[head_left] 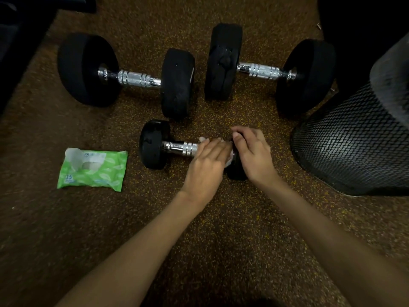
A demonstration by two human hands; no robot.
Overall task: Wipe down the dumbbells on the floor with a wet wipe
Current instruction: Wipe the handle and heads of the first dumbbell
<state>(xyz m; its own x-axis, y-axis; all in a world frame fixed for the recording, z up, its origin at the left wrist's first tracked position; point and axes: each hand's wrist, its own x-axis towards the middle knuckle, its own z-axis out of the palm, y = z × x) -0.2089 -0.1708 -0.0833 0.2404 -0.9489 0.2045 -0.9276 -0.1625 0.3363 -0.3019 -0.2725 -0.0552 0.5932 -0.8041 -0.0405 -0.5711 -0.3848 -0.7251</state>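
Both forearms reach in from the bottom, bare, meeting over the small dumbbell that lies nearest on the speckled floor. The left hand is laid over the chrome handle, fingers curled down on a white wet wipe, of which only scraps peek out above and below the knuckles. The right hand caps the dumbbell's right head, fingers bent over its top, gripping it. The left head stands bare and black.

Off to the left, well apart from the hands, lies the green wipes packet, flat on the floor, its flap peeled back and white wipes showing in the opening. On the right stands a black mesh bin; what is in it cannot be seen from here.

Farther out, two bigger dumbbells lie side by side: the left large dumbbell and the right large dumbbell, inner heads close but apart.
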